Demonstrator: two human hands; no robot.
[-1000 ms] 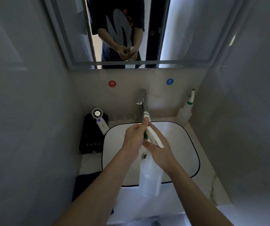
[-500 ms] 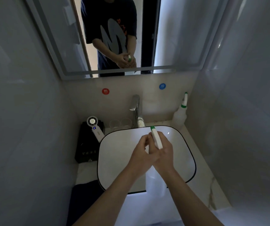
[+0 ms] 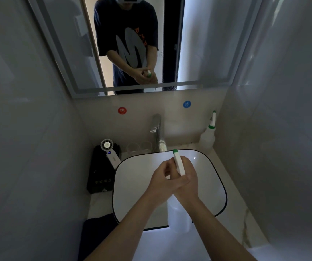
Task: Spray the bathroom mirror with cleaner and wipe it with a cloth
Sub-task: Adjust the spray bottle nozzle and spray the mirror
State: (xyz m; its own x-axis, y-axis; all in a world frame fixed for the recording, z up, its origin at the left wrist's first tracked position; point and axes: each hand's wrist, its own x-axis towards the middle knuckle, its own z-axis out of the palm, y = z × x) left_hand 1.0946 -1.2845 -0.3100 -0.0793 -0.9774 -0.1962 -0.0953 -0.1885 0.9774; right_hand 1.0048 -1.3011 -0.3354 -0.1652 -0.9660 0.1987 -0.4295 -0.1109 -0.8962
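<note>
1. The mirror (image 3: 198, 44) on the wall above the sink (image 3: 138, 176) shows no spray film or wipe streaks that I can make out, so spraying and wiping both look undone.
2. A dark cloth (image 3: 98, 234) lies untouched on the counter left of the sink.
3. The spray bottle (image 3: 178, 213) hangs over the basin, nozzle toward the mirror.
4. The right hand (image 3: 187, 182) wraps its neck; the left hand (image 3: 162, 182) closes around the head beside it.
</note>
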